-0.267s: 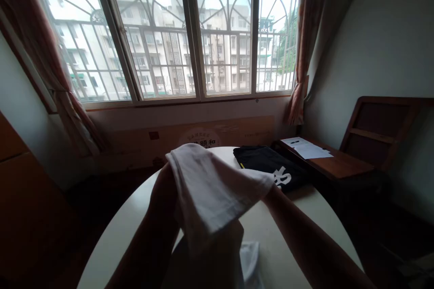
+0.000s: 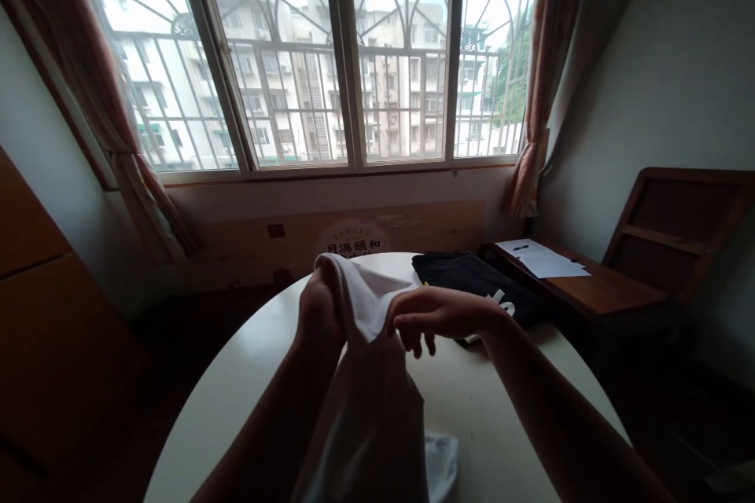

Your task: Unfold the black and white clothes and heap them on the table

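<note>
Both hands hold a white cloth (image 2: pixel 369 377) up over a round white table (image 2: pixel 519 409). My left hand (image 2: pixel 318 310) grips the cloth's top corner from the left. My right hand (image 2: pixel 433 314) pinches the top edge close beside it, with the other fingers curled downward. The cloth hangs down between my forearms and its lower end lies bunched on the table near me. A folded black garment with white print (image 2: pixel 472 283) lies at the far side of the table, just beyond my right hand.
A wooden side desk (image 2: pixel 590 283) with white papers (image 2: pixel 543 259) stands to the right, with a wooden frame (image 2: pixel 678 228) leaning on the wall behind it. A barred window (image 2: pixel 354 55) with curtains fills the back wall. A cardboard panel (image 2: pixel 354 236) leans below it.
My right hand moved left along the cloth's top edge, up close to the left hand. The cloth, stretched wide before, now hangs gathered and narrow.
</note>
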### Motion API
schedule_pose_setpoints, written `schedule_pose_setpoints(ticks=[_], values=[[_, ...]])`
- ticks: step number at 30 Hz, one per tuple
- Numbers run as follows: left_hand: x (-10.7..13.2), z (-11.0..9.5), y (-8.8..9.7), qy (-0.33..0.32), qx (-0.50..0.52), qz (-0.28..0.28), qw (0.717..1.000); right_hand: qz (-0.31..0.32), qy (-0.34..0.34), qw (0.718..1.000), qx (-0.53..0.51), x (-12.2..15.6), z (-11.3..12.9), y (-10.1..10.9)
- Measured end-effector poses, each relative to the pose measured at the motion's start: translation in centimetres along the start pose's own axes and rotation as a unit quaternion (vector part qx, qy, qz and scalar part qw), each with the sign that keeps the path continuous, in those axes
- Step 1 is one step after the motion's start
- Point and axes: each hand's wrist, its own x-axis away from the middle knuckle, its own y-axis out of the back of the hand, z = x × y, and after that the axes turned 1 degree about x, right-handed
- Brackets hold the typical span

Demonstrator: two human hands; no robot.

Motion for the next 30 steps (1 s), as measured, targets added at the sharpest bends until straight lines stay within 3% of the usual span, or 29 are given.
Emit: schedule_pose_setpoints(ticks=[2, 5, 8, 12, 15, 19, 25, 30], values=[[-0.7, 0.6, -0.4, -0.031, -0.01, 0.005, 0.999, -0.062, 0.094, 0.988, -0.102, -0.5, -0.3, -0.1], [-1.5, 1.6, -0.3, -0.054, -0.038, 0.052, 0.996, -0.116, 0.157, 0.972, -0.131, -1.3, -1.0, -0.6], [-2.0, 1.9, 0.4, -0.045, -0.05, 0.092, 0.993, -0.128, 0.182, 0.972, -0.078, -1.6, -1.3, -1.1], [-1.8, 1.6, 0.8, -0.02, -0.064, 0.177, 0.982, -0.279, 0.187, 0.938, 0.08, -1.7, -0.7, -1.8], [-1.3, 1.4, 0.6, -0.005, -0.103, 0.2, 0.974, -0.364, 0.168, 0.901, 0.164, -1.8, -0.3, -1.8], [-1.2, 1.4, 0.7, -0.003, -0.192, 0.21, 0.959, -0.35, 0.156, 0.916, 0.121, -1.8, -0.7, -0.6], [-2.0, 2.6, 1.3, -0.086, -0.339, 0.183, 0.919, -0.309, 0.138, 0.941, -0.02, -2.0, -2.6, 1.1], [-2.6, 3.3, 1.9, -0.04, -0.4, 0.202, 0.893, -0.317, 0.128, 0.939, -0.022, -2.3, -3.3, 1.3]])
